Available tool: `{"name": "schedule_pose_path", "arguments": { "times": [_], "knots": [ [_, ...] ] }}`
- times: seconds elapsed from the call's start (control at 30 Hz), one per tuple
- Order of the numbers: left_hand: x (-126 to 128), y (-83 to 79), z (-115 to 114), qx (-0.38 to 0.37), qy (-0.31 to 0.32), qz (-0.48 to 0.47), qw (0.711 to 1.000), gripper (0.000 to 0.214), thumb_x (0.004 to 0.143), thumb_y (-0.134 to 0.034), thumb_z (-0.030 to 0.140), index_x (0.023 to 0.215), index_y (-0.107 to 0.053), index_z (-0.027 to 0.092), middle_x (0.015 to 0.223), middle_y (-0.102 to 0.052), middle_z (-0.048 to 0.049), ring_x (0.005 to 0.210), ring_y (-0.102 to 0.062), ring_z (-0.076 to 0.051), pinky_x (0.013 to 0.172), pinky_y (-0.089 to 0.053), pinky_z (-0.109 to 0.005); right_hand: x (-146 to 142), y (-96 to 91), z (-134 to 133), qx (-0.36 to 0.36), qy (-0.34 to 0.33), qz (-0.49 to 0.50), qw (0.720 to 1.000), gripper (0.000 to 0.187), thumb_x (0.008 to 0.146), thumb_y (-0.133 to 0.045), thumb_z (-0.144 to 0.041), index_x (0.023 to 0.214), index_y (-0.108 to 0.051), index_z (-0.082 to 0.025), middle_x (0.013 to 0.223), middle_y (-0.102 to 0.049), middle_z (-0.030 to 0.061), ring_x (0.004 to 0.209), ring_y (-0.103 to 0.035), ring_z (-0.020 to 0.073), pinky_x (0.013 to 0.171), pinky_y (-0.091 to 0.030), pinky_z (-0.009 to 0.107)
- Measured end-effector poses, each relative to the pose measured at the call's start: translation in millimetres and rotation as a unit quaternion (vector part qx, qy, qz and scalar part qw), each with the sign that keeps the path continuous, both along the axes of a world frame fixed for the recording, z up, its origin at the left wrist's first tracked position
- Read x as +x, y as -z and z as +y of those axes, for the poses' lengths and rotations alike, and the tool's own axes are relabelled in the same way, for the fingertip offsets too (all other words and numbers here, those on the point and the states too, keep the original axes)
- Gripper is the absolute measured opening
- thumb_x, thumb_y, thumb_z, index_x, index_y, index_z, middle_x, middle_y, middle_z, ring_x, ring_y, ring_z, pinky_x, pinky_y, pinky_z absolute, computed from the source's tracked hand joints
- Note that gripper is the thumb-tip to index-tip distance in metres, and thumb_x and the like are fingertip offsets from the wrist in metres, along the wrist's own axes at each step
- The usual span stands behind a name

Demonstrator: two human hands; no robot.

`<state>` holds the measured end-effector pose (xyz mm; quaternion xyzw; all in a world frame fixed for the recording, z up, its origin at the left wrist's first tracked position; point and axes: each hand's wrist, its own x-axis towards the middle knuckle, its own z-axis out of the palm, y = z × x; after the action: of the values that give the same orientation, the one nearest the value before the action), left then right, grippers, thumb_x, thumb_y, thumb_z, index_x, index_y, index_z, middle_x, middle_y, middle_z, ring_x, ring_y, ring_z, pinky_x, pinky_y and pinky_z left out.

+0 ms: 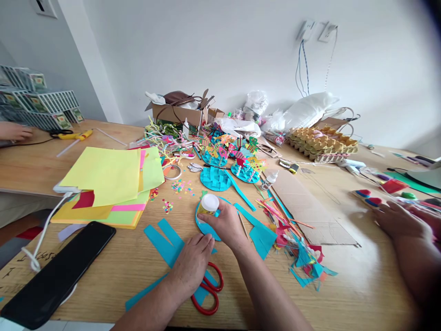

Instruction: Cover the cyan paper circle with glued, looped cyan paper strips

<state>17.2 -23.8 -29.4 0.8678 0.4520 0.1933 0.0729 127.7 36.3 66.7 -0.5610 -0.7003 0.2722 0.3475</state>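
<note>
My right hand (229,227) is closed round a small jar (209,203) with a white lid and yellow label, over a blue paper-covered disc (200,221). My left hand (193,264) lies with fingers fairly flat at the disc's near edge; its thumb is hidden. Beneath and beside it are blue paper strips (161,243). Red-handled scissors (211,299) lie just right of the left wrist, their blades hidden. To the right of the disc is a cut piece of blue paper (263,239). Farther back sits another blue disc with woven strips (215,178).
Coloured paper sheets (103,177) and a black phone (58,276) lie left. Decorated blue discs (246,172), a glue bottle (269,180), cardboard (303,207) and egg trays (322,142) are behind and right. Another person's hands (401,220) are at right; another hand (14,132) at far left.
</note>
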Motion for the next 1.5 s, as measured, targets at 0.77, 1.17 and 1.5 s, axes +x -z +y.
{"name": "schedule_pose_path", "arguments": {
  "times": [0.77,1.17,1.5],
  "knots": [
    [-3.4,3.5,0.3,0.028,-0.002,-0.023,0.999,0.031,0.088,-0.037,0.011,0.113,-0.054,0.017,0.115,-0.059,-0.0077,0.103,-0.054,-0.023,0.084,-0.048,-0.04,27.9,4.3,-7.6,-0.008,0.031,0.047,0.998,0.02,0.064,-0.068,-0.03,0.081,-0.064,-0.02,0.079,-0.069,-0.0004,0.075,-0.062,0.0203,0.065,-0.044,0.027],
    [-3.6,7.5,2.2,0.063,-0.005,-0.026,0.998,0.029,0.09,-0.035,0.014,0.111,-0.055,0.019,0.111,-0.061,-0.0058,0.097,-0.057,-0.021,0.079,-0.05,-0.037,25.6,6.6,-4.8,-0.001,0.043,0.029,0.999,0.019,0.063,-0.069,-0.029,0.079,-0.065,-0.02,0.072,-0.068,-0.002,0.07,-0.061,0.0197,0.058,-0.042,0.025],
    [-3.9,6.8,2.6,0.069,0.003,-0.003,0.998,0.03,0.09,-0.034,0.013,0.11,-0.055,0.017,0.111,-0.061,-0.0061,0.098,-0.056,-0.022,0.08,-0.05,-0.037,26.3,10.9,-5.4,0.004,0.023,0.041,0.999,0.017,0.064,-0.07,-0.029,0.079,-0.065,-0.021,0.073,-0.067,-0.0032,0.069,-0.061,0.0179,0.061,-0.042,0.025]
  ]
}}
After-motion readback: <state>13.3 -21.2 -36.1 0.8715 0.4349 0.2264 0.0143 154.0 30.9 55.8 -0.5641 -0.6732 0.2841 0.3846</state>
